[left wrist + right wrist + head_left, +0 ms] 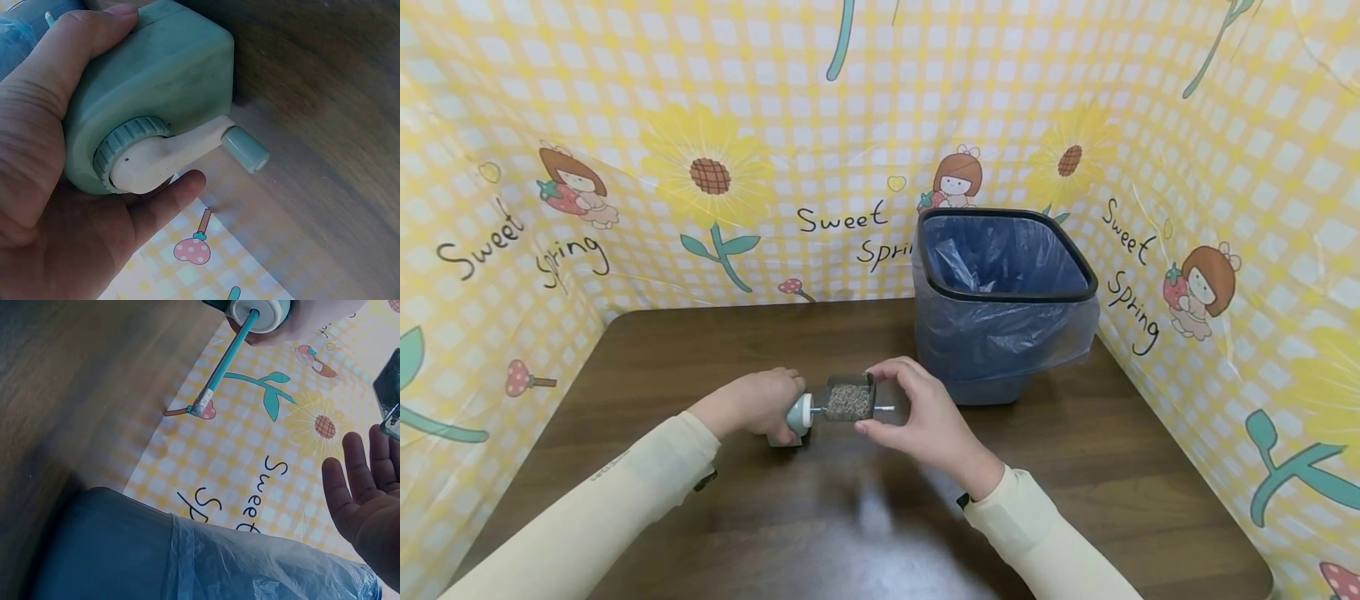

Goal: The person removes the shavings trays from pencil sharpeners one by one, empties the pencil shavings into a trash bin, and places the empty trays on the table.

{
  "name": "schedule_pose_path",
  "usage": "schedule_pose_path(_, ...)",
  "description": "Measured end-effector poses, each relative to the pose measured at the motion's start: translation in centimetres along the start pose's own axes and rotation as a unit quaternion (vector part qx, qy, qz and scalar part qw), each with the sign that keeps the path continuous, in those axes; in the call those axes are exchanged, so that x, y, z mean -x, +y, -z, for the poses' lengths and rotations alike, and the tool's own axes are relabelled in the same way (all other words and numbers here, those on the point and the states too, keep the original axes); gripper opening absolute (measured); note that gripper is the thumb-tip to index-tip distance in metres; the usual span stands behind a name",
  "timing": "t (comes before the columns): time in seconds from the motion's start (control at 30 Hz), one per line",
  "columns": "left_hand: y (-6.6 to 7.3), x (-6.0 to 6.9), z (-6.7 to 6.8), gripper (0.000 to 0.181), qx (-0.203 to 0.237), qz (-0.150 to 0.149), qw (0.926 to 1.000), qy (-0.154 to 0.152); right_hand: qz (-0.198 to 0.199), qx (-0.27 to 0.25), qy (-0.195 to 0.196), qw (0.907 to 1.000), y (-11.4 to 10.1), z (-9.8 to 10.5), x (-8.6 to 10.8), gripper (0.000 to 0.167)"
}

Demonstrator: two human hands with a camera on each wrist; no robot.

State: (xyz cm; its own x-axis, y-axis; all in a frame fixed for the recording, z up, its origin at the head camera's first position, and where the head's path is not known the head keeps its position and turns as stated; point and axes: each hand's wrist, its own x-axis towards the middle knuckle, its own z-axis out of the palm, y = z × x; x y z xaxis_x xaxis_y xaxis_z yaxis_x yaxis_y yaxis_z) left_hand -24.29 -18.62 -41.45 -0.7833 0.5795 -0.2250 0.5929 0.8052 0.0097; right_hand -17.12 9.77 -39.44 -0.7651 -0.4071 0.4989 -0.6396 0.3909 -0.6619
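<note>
The left hand grips a green pencil sharpener; in the left wrist view its thumb lies over the body and a white crank faces the camera. From the sharpener's white collar a green pencil sticks out, its eraser end free. The right hand holds a small see-through container of grey-brown shavings between thumb and fingers. In the head view the container overlaps the pencil's middle; in the right wrist view, container and pencil are apart.
A blue-grey bin with a black rim and a clear plastic liner stands at the back right of the brown wooden table, close beyond the right hand. Yellow checked sheeting with flowers and cartoon figures rises behind and on both sides.
</note>
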Motion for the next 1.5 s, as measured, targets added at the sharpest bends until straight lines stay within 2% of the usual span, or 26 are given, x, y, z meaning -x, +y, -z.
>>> schedule_pose_path(0.33,-0.3,-0.2,-0.2,0.063,0.005,0.001,1.0000,-0.003,-0.005,-0.003,0.001,1.0000,-0.3,0.7,-0.4,0.056)
schedule_pose_path(0.63,0.0,0.1,0.1,0.064,0.007,0.000,1.0000,0.003,-0.001,-0.005,0.013,0.9999,-0.6,1.2,-0.6,0.056)
schedule_pose_path(0.93,-0.1,0.0,-0.2,0.067,0.004,0.001,1.0000,0.000,-0.020,0.014,0.018,0.9995,-0.9,2.1,-0.6,0.058)
schedule_pose_path(1.5,-0.1,0.1,-0.5,0.066,0.006,0.001,0.9999,0.014,-0.007,0.035,0.031,0.9989,-1.6,3.9,-1.8,0.060)
